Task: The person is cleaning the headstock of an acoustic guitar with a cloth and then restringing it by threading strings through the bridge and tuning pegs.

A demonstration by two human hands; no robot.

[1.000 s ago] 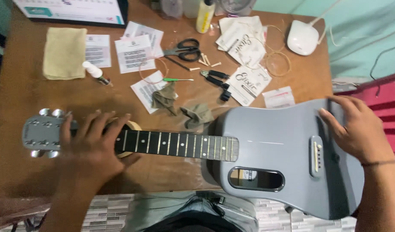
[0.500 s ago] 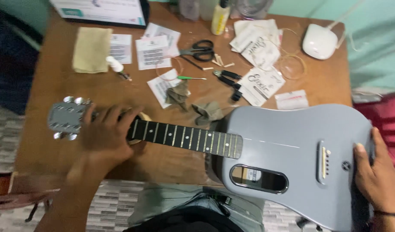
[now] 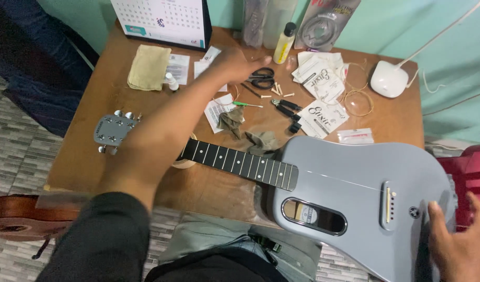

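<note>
Now my left hand [image 3: 234, 61] left the guitar [image 3: 355, 198] neck, spread above scissors [image 3: 262, 77]; right hand [image 3: 459, 245] open at body; only one string fitted, I judge.

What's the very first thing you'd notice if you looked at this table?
The big grey guitar lying across the near side of the wooden table, its headstock off to the left. Next, the left hand stretched out over the table near the black scissors, while the right hand sits at the guitar's bottom edge. Behind them lie scattered white paper packets.
</note>
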